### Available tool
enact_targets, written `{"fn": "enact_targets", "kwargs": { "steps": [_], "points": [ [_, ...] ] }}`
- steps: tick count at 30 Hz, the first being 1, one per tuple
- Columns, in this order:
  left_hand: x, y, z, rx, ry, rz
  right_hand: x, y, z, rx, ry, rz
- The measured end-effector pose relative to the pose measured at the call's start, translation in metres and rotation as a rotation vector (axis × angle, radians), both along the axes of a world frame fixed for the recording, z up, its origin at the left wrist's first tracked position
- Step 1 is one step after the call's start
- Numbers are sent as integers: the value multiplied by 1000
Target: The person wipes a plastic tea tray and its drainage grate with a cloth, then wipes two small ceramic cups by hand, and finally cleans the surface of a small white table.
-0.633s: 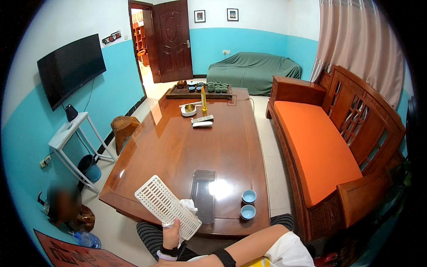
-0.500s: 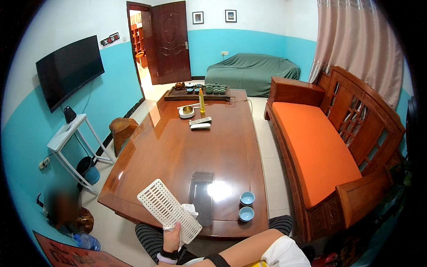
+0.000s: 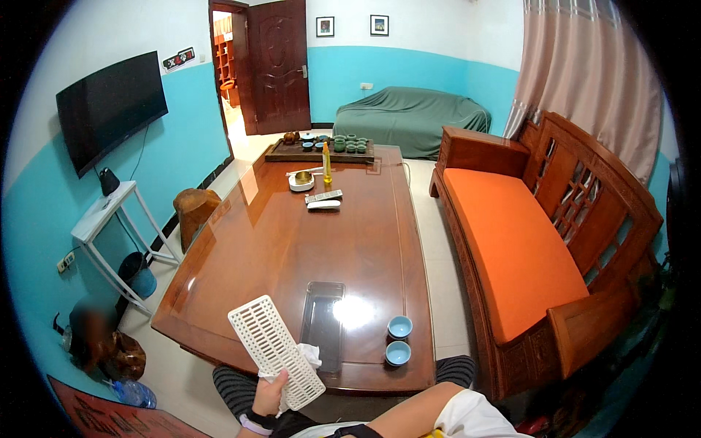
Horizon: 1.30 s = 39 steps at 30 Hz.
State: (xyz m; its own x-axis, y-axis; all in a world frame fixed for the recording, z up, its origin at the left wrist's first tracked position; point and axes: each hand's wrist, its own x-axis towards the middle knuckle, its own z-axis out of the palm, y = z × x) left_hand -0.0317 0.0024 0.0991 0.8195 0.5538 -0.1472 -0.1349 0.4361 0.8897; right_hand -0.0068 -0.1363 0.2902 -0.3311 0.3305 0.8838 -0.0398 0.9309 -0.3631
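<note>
A white slotted plastic rack point(image 3: 281, 349) is held tilted over the table's near edge. My left hand point(image 3: 270, 394) grips its lower left edge, thumb on the front face; the other fingers are hidden behind it. A crumpled white tissue point(image 3: 311, 355) pokes out from behind the rack's right edge, with a bit more beside my hand. My right forearm comes in from the lower right with a dark band on it, and the hand itself is out of view. A dark, shallow rectangular tray point(image 3: 322, 321) lies on the table, just beyond the rack. Two light-blue cups point(image 3: 399, 327) stand right of it.
The glossy wooden table point(image 3: 248, 241) carries remotes point(image 3: 323, 201), an ashtray point(image 3: 301, 182), a yellow bottle point(image 3: 326, 169) and a far tea tray point(image 3: 285, 155) with teaware. A wooden bench point(image 3: 511, 241) with orange cushion runs along the right. A white stand point(image 3: 95, 212) is left.
The rack has tipped slightly more upright, and the left hand has shifted a little left and down with it. The whole view has turned slightly.
</note>
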Motion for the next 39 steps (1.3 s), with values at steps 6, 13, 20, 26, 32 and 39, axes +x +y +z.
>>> {"fn": "enact_targets", "kwargs": {
  "steps": [6,13,20,26,32,39],
  "points": [
    [9,24,18,-158,-165,-76,48,-10,-5,-129,-273,-161],
    [48,-11,66,-319,-487,-236,90,0,-87,-473,-118,-1369],
    [63,-70,40,-144,-486,-250,94,6,-107,-662,160,-1404],
    [42,-84,-4,250,-426,-400,109,2,-111,-837,422,-1072],
    [42,-68,-19,347,-449,-237,97,-14,-121,-949,198,-773],
    [55,-30,-4,178,-249,390,93,-45,-129,-1046,3,-533]
  ]
}}
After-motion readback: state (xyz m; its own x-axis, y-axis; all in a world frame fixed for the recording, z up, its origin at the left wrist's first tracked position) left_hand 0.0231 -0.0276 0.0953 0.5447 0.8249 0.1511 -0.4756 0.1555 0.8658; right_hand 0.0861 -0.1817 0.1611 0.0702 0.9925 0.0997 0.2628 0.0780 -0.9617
